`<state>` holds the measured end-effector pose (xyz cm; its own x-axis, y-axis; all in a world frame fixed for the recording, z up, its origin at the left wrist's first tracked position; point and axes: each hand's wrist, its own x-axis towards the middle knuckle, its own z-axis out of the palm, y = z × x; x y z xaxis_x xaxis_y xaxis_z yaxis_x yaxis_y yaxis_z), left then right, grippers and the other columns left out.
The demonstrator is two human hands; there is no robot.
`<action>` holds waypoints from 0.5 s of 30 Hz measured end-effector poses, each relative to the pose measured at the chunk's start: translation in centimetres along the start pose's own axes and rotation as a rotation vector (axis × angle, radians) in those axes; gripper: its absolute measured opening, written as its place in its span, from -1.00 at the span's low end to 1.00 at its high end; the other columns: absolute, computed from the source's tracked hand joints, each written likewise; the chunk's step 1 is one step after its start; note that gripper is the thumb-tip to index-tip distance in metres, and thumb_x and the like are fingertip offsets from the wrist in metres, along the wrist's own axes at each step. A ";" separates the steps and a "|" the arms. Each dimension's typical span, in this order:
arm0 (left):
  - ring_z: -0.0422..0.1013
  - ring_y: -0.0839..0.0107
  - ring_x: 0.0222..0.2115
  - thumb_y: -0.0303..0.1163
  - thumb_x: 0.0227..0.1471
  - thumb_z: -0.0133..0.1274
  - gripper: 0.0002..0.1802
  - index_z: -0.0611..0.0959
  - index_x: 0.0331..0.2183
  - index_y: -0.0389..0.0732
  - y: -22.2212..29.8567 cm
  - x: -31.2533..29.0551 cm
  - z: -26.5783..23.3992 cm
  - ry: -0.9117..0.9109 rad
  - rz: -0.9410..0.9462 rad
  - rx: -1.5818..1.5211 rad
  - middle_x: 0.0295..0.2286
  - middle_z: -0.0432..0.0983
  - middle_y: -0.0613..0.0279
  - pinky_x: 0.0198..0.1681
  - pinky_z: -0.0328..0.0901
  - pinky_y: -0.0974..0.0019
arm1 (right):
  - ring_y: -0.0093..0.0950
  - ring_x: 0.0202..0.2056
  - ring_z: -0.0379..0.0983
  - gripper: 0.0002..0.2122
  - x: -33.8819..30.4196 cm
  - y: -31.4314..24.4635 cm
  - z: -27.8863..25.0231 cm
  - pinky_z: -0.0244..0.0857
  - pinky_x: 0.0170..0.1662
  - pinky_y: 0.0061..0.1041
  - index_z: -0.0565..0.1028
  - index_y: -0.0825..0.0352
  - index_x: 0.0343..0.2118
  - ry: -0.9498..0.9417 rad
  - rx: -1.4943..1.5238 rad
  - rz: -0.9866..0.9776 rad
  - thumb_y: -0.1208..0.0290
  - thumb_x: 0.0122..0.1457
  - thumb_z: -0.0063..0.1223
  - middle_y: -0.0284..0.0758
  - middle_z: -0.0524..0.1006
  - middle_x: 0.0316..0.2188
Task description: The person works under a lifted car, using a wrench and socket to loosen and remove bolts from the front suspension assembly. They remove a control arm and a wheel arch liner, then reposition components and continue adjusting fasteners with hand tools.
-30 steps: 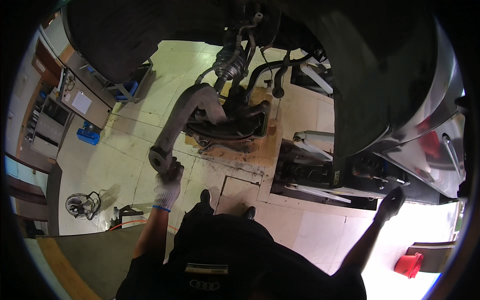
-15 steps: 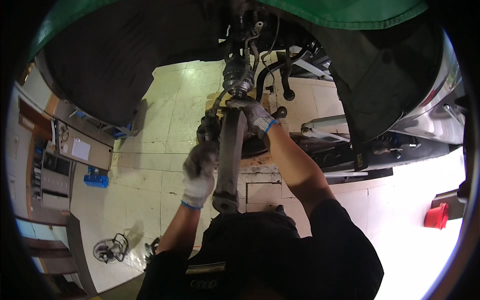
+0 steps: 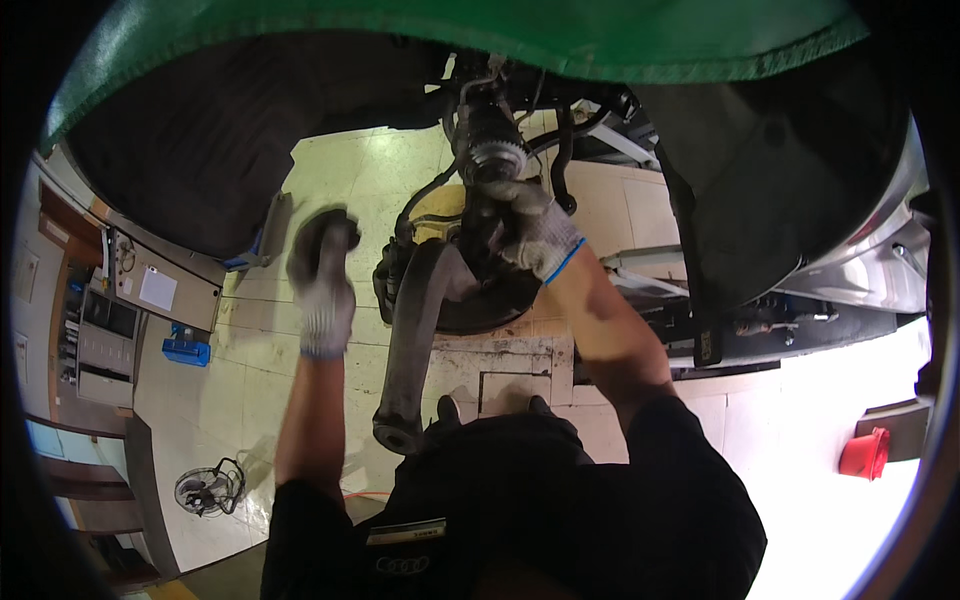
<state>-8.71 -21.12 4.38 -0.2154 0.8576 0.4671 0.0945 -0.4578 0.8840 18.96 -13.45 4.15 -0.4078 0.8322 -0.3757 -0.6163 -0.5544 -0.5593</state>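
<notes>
My right hand [image 3: 540,232], in a grey-and-white knit glove with a blue cuff, is closed around the outer end of the drive shaft, just below its ribbed joint [image 3: 497,157]. Beside it, the long curved arm of a steering knuckle [image 3: 412,330] slants down toward my body, its round eye end nearest me. A dark brake disc [image 3: 500,308] shows partly behind the knuckle. My left hand [image 3: 325,275], gloved alike, is raised to the left of the knuckle and apart from it. Motion blurs its fingers, and I see nothing certain in them.
A green cover [image 3: 480,45] hangs over the car body above the dark wheel arch liner [image 3: 790,170]. Grey lift arms [image 3: 640,265] lie to the right. On the left stand a workbench [image 3: 190,290] and a floor fan [image 3: 210,488]. A red bucket [image 3: 865,453] sits far right.
My left hand has moved up and left, away from the knuckle arm. The knuckle has swung, its lower end shifting left. My right hand has shifted slightly right, staying at the shaft.
</notes>
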 end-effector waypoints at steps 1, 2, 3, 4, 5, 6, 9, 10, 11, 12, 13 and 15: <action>0.52 0.39 -0.20 -0.21 0.23 0.11 -0.52 0.57 0.09 -0.27 -0.7 3.3 1.7 -0.032 -0.218 0.015 -0.11 0.61 0.17 -0.07 0.41 0.26 | -0.60 -0.71 0.34 -0.90 0.7 0.5 0.1 0.15 -0.74 -0.66 0.44 0.28 -0.35 0.077 0.078 0.031 0.40 0.25 0.08 -0.43 0.41 -0.63; 0.53 0.38 -0.22 -0.12 0.21 0.14 -0.46 0.55 0.10 -0.24 -1.3 6.6 3.6 -0.084 -0.366 0.008 -0.12 0.61 0.16 -0.09 0.42 0.25 | -0.61 -0.71 0.33 -0.90 1.3 0.8 -0.2 0.14 -0.73 -0.66 0.43 0.27 -0.36 0.110 0.046 0.020 0.39 0.26 0.07 -0.44 0.40 -0.63; 0.54 0.35 -0.24 0.01 0.17 0.14 -0.38 0.55 0.10 -0.23 -2.0 9.7 5.8 -0.219 -0.473 0.098 -0.13 0.61 0.14 -0.11 0.43 0.21 | -0.62 -0.70 0.33 -0.89 2.1 1.4 -0.5 0.14 -0.73 -0.66 0.42 0.25 -0.37 0.066 0.022 0.005 0.39 0.27 0.05 -0.44 0.39 -0.63; 0.54 0.32 -0.25 0.13 0.14 0.15 -0.30 0.56 0.09 -0.22 -2.7 12.0 8.1 -0.358 -0.582 0.192 -0.14 0.61 0.12 -0.12 0.44 0.18 | -0.63 -0.70 0.32 -0.89 2.6 2.0 -1.0 0.13 -0.73 -0.66 0.42 0.24 -0.38 -0.043 0.006 -0.027 0.38 0.28 0.04 -0.45 0.39 -0.63; 0.55 0.27 -0.25 0.24 0.11 0.10 -0.24 0.55 0.08 -0.21 -3.3 13.6 10.3 -0.466 -0.708 0.050 -0.12 0.60 0.09 -0.13 0.45 0.13 | -0.52 -0.62 0.38 -0.93 3.2 2.5 -1.4 0.22 -0.63 -0.60 0.45 0.26 -0.33 -0.026 -0.231 -0.209 0.42 0.22 0.07 -0.37 0.44 -0.58; 0.55 0.23 -0.24 0.34 0.09 0.06 -0.18 0.55 0.07 -0.20 -3.8 14.3 12.0 -0.534 -0.846 -0.069 -0.11 0.59 0.05 -0.13 0.47 0.08 | -0.42 -0.54 0.45 -0.91 3.5 2.9 -1.9 0.31 -0.53 -0.54 0.49 0.28 -0.28 -0.063 -0.466 -0.407 0.45 0.17 0.10 -0.30 0.50 -0.52; 0.58 0.18 -0.22 0.41 0.07 0.02 -0.12 0.53 0.04 -0.23 -4.6 14.1 14.9 -0.751 -1.033 -0.507 -0.17 0.59 0.05 -0.14 0.52 0.05 | -0.24 -0.41 0.55 -0.80 4.5 3.4 -3.1 0.44 -0.36 -0.42 0.53 0.34 -0.20 -0.108 -0.757 -0.669 0.53 0.08 0.14 -0.16 0.57 -0.44; 0.58 0.26 -0.24 0.38 0.08 0.03 -0.16 0.54 0.00 -0.23 -4.5 14.0 14.8 -0.706 -0.975 -0.392 -0.21 0.60 0.11 -0.19 0.54 0.12 | -0.21 -0.38 0.56 -0.77 4.8 3.6 -3.2 0.45 -0.32 -0.39 0.54 0.35 -0.18 -0.100 -0.715 -0.647 0.55 0.06 0.15 -0.13 0.58 -0.43; 0.58 0.29 -0.26 0.35 0.11 0.02 -0.21 0.55 -0.02 -0.21 -4.5 13.7 14.7 -0.708 -0.932 -0.409 -0.22 0.59 0.12 -0.22 0.54 0.14 | -0.17 -0.35 0.58 -0.74 5.1 3.6 -3.1 0.47 -0.29 -0.36 0.54 0.37 -0.16 -0.090 -0.626 -0.581 0.56 0.04 0.15 -0.10 0.59 -0.41; 0.57 0.32 -0.28 0.32 0.13 0.01 -0.26 0.56 -0.05 -0.20 -4.6 13.4 14.3 -0.706 -0.898 -0.435 -0.24 0.59 0.14 -0.25 0.55 0.16 | -0.23 -0.38 0.56 -0.78 5.4 3.8 -3.0 0.45 -0.31 -0.37 0.54 0.35 -0.19 -0.112 -0.482 -0.488 0.55 0.06 0.15 -0.14 0.57 -0.44; 0.56 0.36 -0.30 0.24 0.18 0.00 -0.36 0.58 -0.07 -0.17 -4.6 13.6 13.8 -0.771 -0.853 -0.470 -0.24 0.59 0.17 -0.29 0.54 0.19 | -0.29 -0.40 0.54 -0.82 5.8 4.0 -2.6 0.43 -0.33 -0.38 0.53 0.32 -0.23 -0.122 -0.408 -0.444 0.53 0.08 0.14 -0.18 0.56 -0.46; 0.56 0.34 -0.29 0.12 0.23 0.01 -0.42 0.58 -0.04 -0.21 -5.3 13.8 13.6 -0.671 -0.679 -0.442 -0.23 0.61 0.15 -0.25 0.52 0.24 | -0.36 -0.43 0.51 -0.87 6.1 4.7 -1.8 0.40 -0.35 -0.39 0.53 0.29 -0.27 -0.119 -0.782 -0.782 0.50 0.10 0.14 -0.24 0.54 -0.48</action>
<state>1.02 -3.71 6.40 0.5050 0.8584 -0.0907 -0.2364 0.2386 0.9419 14.78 -10.96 -2.14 -0.1807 0.9252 0.3338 -0.1545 0.3084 -0.9386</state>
